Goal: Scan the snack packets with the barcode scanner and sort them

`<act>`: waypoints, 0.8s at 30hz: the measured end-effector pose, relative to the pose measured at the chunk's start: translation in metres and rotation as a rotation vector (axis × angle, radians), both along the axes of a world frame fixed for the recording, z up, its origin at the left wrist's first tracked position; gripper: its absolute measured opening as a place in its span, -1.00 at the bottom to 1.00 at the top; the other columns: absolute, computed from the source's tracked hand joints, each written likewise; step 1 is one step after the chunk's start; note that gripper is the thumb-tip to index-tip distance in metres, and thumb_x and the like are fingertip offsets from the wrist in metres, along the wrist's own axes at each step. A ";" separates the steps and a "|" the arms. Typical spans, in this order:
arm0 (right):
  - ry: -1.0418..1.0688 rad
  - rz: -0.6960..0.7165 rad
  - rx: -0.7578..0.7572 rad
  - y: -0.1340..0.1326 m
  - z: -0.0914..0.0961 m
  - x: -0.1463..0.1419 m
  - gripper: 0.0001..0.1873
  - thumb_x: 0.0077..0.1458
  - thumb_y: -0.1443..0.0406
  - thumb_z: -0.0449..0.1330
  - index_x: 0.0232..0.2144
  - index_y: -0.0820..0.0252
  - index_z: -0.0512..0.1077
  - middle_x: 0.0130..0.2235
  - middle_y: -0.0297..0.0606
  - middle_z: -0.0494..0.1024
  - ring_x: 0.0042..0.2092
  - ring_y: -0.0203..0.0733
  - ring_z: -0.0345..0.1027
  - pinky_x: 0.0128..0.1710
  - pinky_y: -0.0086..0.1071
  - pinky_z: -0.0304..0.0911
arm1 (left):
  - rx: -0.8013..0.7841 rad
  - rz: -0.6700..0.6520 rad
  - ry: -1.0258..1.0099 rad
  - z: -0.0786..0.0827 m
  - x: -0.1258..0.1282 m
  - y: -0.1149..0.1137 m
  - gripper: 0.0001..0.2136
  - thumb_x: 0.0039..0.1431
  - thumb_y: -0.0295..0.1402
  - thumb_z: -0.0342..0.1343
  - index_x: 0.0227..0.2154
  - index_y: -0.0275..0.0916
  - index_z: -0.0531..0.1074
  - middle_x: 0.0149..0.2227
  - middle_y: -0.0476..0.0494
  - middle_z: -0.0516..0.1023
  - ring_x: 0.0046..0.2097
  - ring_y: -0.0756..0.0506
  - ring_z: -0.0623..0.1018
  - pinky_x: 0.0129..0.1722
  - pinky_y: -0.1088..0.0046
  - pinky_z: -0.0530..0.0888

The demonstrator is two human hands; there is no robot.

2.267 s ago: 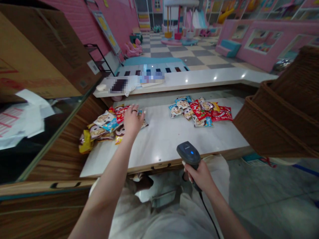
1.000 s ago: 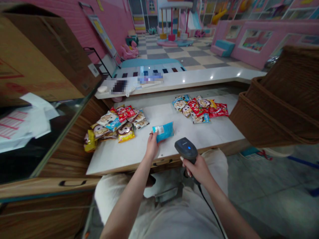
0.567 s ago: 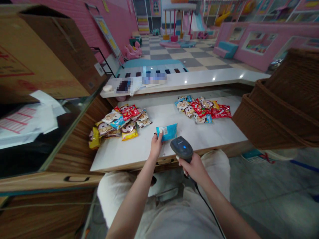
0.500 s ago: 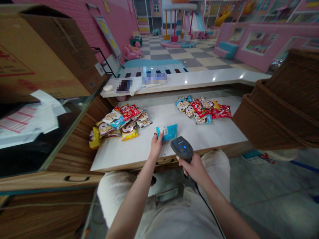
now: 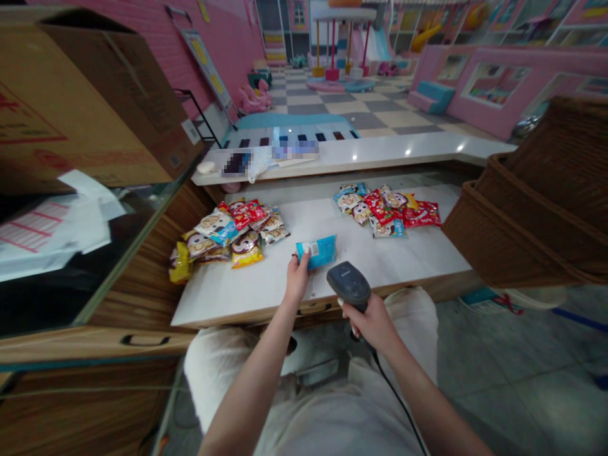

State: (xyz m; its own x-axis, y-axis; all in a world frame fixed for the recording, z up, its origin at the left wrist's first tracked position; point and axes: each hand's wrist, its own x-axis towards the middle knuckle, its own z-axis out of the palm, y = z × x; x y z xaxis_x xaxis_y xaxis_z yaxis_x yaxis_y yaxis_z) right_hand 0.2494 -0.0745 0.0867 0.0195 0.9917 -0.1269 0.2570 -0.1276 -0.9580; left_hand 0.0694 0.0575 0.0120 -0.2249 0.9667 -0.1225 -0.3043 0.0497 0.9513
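My left hand point(image 5: 297, 282) pinches the left end of a blue snack packet point(image 5: 319, 251) and holds it just above the white counter point(image 5: 332, 256), barcode side up. My right hand point(image 5: 368, 322) grips a dark handheld barcode scanner point(image 5: 349, 283), whose head points at the packet from close below it; a cable runs down from the grip. One pile of snack packets point(image 5: 223, 234) lies at the counter's left. A second pile of snack packets point(image 5: 387, 208) lies at its far right.
Stacked wicker baskets point(image 5: 532, 209) stand to the right of the counter. A large cardboard box point(image 5: 85, 107) and loose papers point(image 5: 52, 221) sit on the glass case at left. A raised white ledge point(image 5: 361, 152) runs behind the counter, with a pink play area beyond.
My left hand took a blue packet from the left pile and brought it to the counter's front. The scanner moved up close under it; its blue light no longer shows.
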 end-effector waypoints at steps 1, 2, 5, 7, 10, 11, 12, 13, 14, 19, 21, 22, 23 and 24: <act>0.001 -0.001 -0.002 0.000 0.000 0.001 -0.72 0.06 0.09 0.26 -0.57 0.08 0.41 -0.76 -0.42 0.34 -0.73 -0.24 0.24 -0.62 -0.40 0.23 | 0.009 0.017 0.002 0.004 -0.001 0.001 -0.49 0.14 0.11 0.35 -0.06 -0.21 0.56 -0.13 -0.16 0.69 -0.17 -0.15 0.65 -0.22 0.37 0.61; 0.004 -0.003 -0.005 0.000 0.000 0.002 -0.72 0.06 0.08 0.26 -0.57 0.08 0.42 -0.76 -0.42 0.34 -0.73 -0.24 0.24 -0.62 -0.40 0.24 | 0.033 0.046 0.020 0.010 -0.003 0.003 -0.49 0.16 0.11 0.34 -0.03 -0.20 0.56 -0.09 -0.17 0.70 -0.14 -0.16 0.65 -0.17 0.35 0.62; 0.025 -0.003 -0.015 0.001 -0.002 0.003 -0.70 0.07 0.07 0.27 -0.57 0.09 0.42 -0.75 -0.42 0.34 -0.72 -0.24 0.24 -0.62 -0.40 0.25 | 0.203 0.207 0.224 0.034 -0.025 0.013 -0.51 0.26 0.11 0.26 0.00 -0.20 0.56 -0.04 -0.20 0.70 -0.02 -0.19 0.65 0.05 0.26 0.59; 0.036 -0.008 -0.017 0.001 -0.003 0.004 -0.70 0.07 0.07 0.28 -0.56 0.10 0.43 -0.75 -0.43 0.33 -0.73 -0.25 0.23 -0.63 -0.41 0.24 | 0.338 0.332 0.470 0.056 -0.051 0.024 -0.54 0.34 0.08 0.19 0.02 -0.22 0.56 -0.03 -0.23 0.69 0.04 -0.22 0.63 0.17 0.21 0.53; 0.046 -0.014 -0.021 0.003 -0.004 0.004 -0.71 0.05 0.07 0.29 -0.55 0.10 0.44 -0.76 -0.43 0.34 -0.73 -0.25 0.23 -0.65 -0.41 0.22 | 0.460 0.428 0.877 0.088 -0.100 0.044 -0.61 0.46 -0.06 0.06 0.09 -0.22 0.55 0.08 -0.29 0.65 0.20 -0.26 0.57 0.33 0.13 0.40; 0.052 -0.015 -0.024 0.004 -0.004 0.004 -0.71 0.05 0.07 0.29 -0.55 0.10 0.44 -0.76 -0.43 0.34 -0.73 -0.26 0.23 -0.65 -0.42 0.22 | 0.471 0.439 0.988 0.096 -0.116 0.051 -0.62 0.47 -0.12 0.03 0.13 -0.21 0.54 0.16 -0.31 0.62 0.27 -0.27 0.52 0.38 0.11 0.35; 0.059 -0.016 -0.027 0.004 -0.004 0.004 -0.71 0.05 0.07 0.30 -0.55 0.10 0.44 -0.76 -0.43 0.34 -0.73 -0.26 0.22 -0.65 -0.42 0.22 | 0.457 0.437 1.085 0.102 -0.131 0.058 -0.61 0.47 -0.15 0.02 0.17 -0.22 0.53 0.23 -0.33 0.57 0.32 -0.27 0.48 0.41 0.10 0.31; 0.067 -0.018 -0.029 0.004 -0.005 0.003 -0.71 0.04 0.07 0.30 -0.55 0.10 0.43 -0.76 -0.43 0.33 -0.73 -0.26 0.22 -0.66 -0.42 0.21 | 0.416 0.424 1.172 0.107 -0.145 0.064 -0.59 0.46 -0.16 0.02 0.19 -0.23 0.52 0.28 -0.36 0.51 0.36 -0.29 0.44 0.43 0.09 0.29; 0.073 -0.020 -0.029 0.004 -0.005 0.003 -0.71 0.04 0.07 0.30 -0.55 0.10 0.43 -0.76 -0.44 0.33 -0.73 -0.27 0.21 -0.66 -0.42 0.21 | 0.358 0.397 1.246 0.109 -0.156 0.070 -0.57 0.44 -0.14 0.03 0.21 -0.25 0.51 0.32 -0.39 0.47 0.39 -0.32 0.41 0.44 0.07 0.27; 0.085 -0.018 -0.036 0.004 -0.009 0.004 -0.71 0.05 0.08 0.31 -0.55 0.10 0.43 -0.75 -0.44 0.33 -0.73 -0.26 0.22 -0.66 -0.43 0.21 | 0.138 0.224 1.446 0.107 -0.178 0.082 -0.30 0.29 0.06 0.19 0.29 -0.40 0.44 0.42 -0.61 0.33 0.47 -0.55 0.26 0.47 -0.17 0.15; 0.084 -0.029 -0.037 0.004 -0.011 0.007 -0.71 0.04 0.08 0.31 -0.55 0.11 0.43 -0.74 -0.43 0.35 -0.72 -0.26 0.23 -0.66 -0.43 0.20 | 0.179 0.274 1.439 0.107 -0.170 0.081 -0.28 0.30 0.05 0.18 0.33 -0.42 0.39 0.46 -0.62 0.25 0.52 -0.54 0.15 0.51 -0.17 0.05; 0.081 -0.037 -0.038 0.004 -0.012 0.008 -0.70 0.04 0.08 0.32 -0.55 0.11 0.43 -0.74 -0.43 0.35 -0.72 -0.27 0.24 -0.66 -0.43 0.19 | 0.221 0.305 1.416 0.107 -0.161 0.080 -0.30 0.33 0.02 0.16 0.34 -0.41 0.38 0.47 -0.60 0.25 0.54 -0.51 0.14 0.52 -0.15 0.03; 0.077 -0.043 -0.041 0.004 -0.013 0.010 -0.70 0.04 0.08 0.32 -0.55 0.11 0.43 -0.73 -0.42 0.36 -0.71 -0.27 0.24 -0.65 -0.43 0.19 | 0.278 0.325 1.380 0.107 -0.151 0.079 -0.34 0.36 -0.01 0.13 0.34 -0.38 0.37 0.46 -0.57 0.26 0.54 -0.46 0.16 0.53 -0.12 0.05; 0.074 -0.045 -0.046 0.005 -0.013 0.012 -0.69 0.04 0.07 0.33 -0.55 0.11 0.43 -0.73 -0.42 0.36 -0.71 -0.26 0.24 -0.65 -0.43 0.19 | 0.348 0.327 1.337 0.106 -0.137 0.080 -0.39 0.38 -0.05 0.12 0.34 -0.35 0.37 0.45 -0.53 0.29 0.52 -0.42 0.20 0.52 -0.08 0.08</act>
